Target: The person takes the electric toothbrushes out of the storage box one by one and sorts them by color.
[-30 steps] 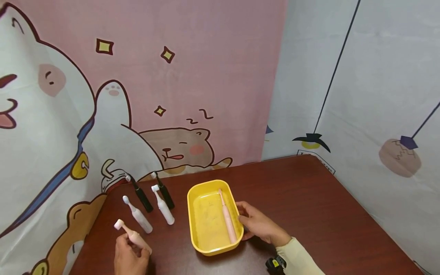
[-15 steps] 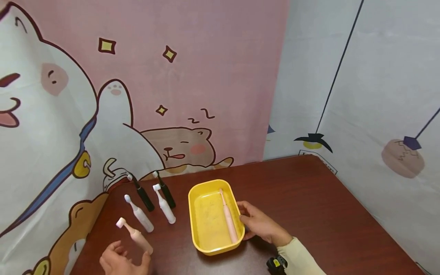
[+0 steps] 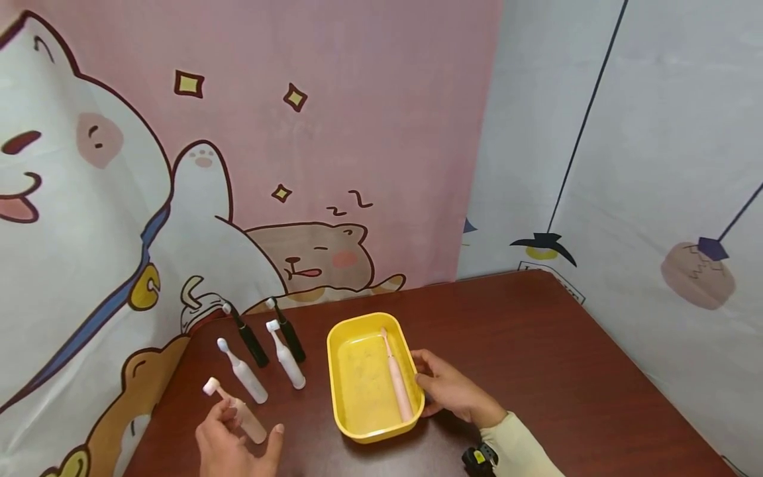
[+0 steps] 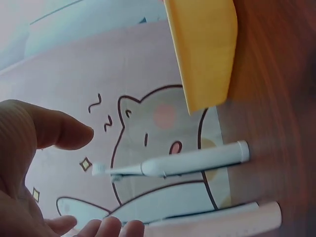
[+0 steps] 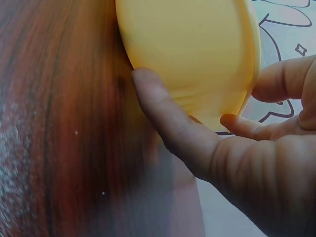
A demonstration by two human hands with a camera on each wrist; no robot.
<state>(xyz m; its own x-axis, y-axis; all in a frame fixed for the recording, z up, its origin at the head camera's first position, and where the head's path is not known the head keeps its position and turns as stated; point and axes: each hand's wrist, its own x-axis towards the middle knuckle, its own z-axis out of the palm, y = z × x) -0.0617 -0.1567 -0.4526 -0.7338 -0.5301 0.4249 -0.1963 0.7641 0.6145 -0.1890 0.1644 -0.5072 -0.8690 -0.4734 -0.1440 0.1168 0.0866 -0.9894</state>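
Observation:
My left hand point(image 3: 234, 449) is beside a standing pink electric toothbrush point(image 3: 253, 426). Its thumb points away from the loosely bent fingers, which partly overlap the brush in the head view. Nothing is gripped there; the left wrist view shows the thumb and fingers point(image 4: 111, 228) well apart, though contact with the pink handle point(image 4: 237, 221) cannot be told. With thumb and fingers at its rim and lower edge, my right hand point(image 3: 453, 392) holds the right side of a yellow tray point(image 3: 356, 387). Inside that tray lies another pink electric toothbrush point(image 3: 398, 387).
Two white electric toothbrushes point(image 3: 249, 381) and two black ones point(image 3: 254, 346) stand upright behind the left hand, near the table's far left edge. Brown tabletop point(image 3: 524, 344) extends right of the tray. A cartoon-printed cloth point(image 3: 381, 132) hangs behind the table.
One second ago my left hand gripped the nearer pink toothbrush. It let go and drew back left, then came right again with its thumb spread. The right hand stays at the tray.

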